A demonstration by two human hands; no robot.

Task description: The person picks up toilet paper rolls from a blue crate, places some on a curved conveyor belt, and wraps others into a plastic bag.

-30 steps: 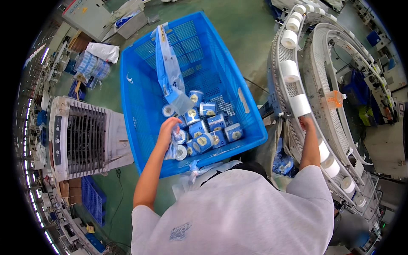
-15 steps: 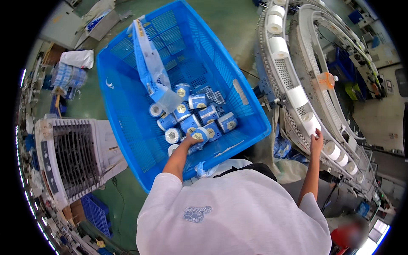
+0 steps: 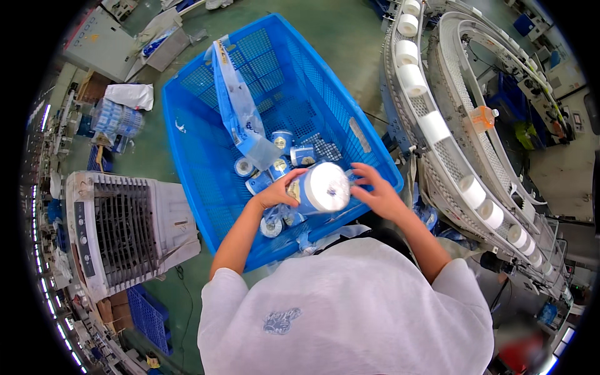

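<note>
My left hand [image 3: 275, 192] is closed around a paper roll [image 3: 326, 188] in blue-and-white wrapping, raised above the near end of the large blue crate [image 3: 192, 159]. The roll's round white end is tilted up and to the right. My right hand [image 3: 382, 199] is at that end, fingers apart; whether the fingertips touch the roll is hard to tell. Inside the crate lie several more wrapped rolls [image 3: 304, 154], partly hidden by the held one. A long strip of blue-and-clear plastic film [image 3: 237, 106] hangs from the far rim down onto them.
To the right curves a conveyor [image 3: 451, 156] carrying several bare white rolls [image 3: 412, 80]. An orange bottle [image 3: 482, 118] stands by its inner track. At left are a grey air cooler [image 3: 122, 231] and a plastic-wrapped pack [image 3: 117, 119] with a white bag on it.
My left hand has lifted a wrapped roll out of the pile. My right hand has left the white roll on the conveyor and come across to the lifted one. Rolls on the conveyor have shifted nearer.
</note>
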